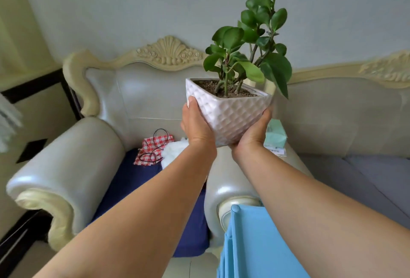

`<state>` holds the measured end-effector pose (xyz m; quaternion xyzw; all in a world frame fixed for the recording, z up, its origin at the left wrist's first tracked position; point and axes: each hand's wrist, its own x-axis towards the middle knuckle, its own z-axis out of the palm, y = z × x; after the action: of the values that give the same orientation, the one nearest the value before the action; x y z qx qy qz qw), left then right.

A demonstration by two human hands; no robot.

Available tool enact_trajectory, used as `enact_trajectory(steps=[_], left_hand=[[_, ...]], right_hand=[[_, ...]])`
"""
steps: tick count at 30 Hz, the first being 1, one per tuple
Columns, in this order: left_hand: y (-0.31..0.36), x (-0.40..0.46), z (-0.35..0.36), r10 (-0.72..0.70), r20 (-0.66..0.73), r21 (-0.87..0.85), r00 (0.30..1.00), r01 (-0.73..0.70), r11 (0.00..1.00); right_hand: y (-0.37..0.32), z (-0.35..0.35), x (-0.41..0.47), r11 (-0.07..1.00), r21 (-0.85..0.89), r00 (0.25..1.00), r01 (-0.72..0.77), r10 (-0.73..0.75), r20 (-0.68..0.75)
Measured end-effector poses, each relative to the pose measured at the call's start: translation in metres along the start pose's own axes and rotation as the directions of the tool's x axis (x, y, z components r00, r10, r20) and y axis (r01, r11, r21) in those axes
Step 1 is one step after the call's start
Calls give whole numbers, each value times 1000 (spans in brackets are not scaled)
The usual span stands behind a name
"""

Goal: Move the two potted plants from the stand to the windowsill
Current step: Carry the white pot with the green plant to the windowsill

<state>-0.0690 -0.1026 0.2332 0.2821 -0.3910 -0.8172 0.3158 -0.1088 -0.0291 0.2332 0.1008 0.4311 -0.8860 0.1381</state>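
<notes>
A potted plant [230, 113] with round green leaves grows in a white, diamond-textured square pot. I hold it up in the air in front of me, above the gap between two sofas. My left hand [197, 124] grips the pot's left side, thumb near the rim. My right hand [255, 129] cups its right side and underside. The pot is roughly upright. A blue stand [255, 240] shows at the bottom edge, below my right forearm. No windowsill and no second plant are in view.
A cream leather armchair [73, 167] stands at left with a navy seat cushion, a red checked cloth [153, 147] and a white fluffy item on it. A longer sofa [346, 113] runs to the right. A mint tissue box [276, 133] lies on the armrest.
</notes>
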Motion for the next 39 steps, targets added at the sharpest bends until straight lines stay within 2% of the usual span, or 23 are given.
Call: enact_trajectory(steps=[6, 12, 17, 21, 27, 30, 35, 39], left_hand=[[59, 22, -64, 96, -53, -58, 994, -100, 993], [120, 33, -137, 127, -230, -162, 965, -167, 972], [178, 39, -216, 199, -281, -112, 939, -238, 965], [223, 42, -278, 270, -392, -62, 880, -318, 946], [279, 48, -356, 276, -524, -89, 805, -375, 923], [304, 49, -389, 323, -557, -42, 765, -415, 909], [349, 67, -444, 387, -596, -37, 704, -505, 862], [389, 82, -487, 424, -631, -34, 650, -568, 822]], right_hand=[[49, 71, -28, 996, -2, 988, -91, 91, 122], [106, 135, -69, 990, -72, 968, -121, 134, 214], [167, 193, -120, 981, -114, 924, -155, 185, 336], [214, 236, -162, 965, -171, 890, -198, 250, 382], [277, 296, -208, 941, -217, 805, -259, 335, 490], [306, 327, -226, 922, -220, 759, -318, 387, 523], [354, 383, -254, 899, -274, 708, -343, 439, 554], [391, 431, -277, 873, -339, 637, -350, 487, 597]])
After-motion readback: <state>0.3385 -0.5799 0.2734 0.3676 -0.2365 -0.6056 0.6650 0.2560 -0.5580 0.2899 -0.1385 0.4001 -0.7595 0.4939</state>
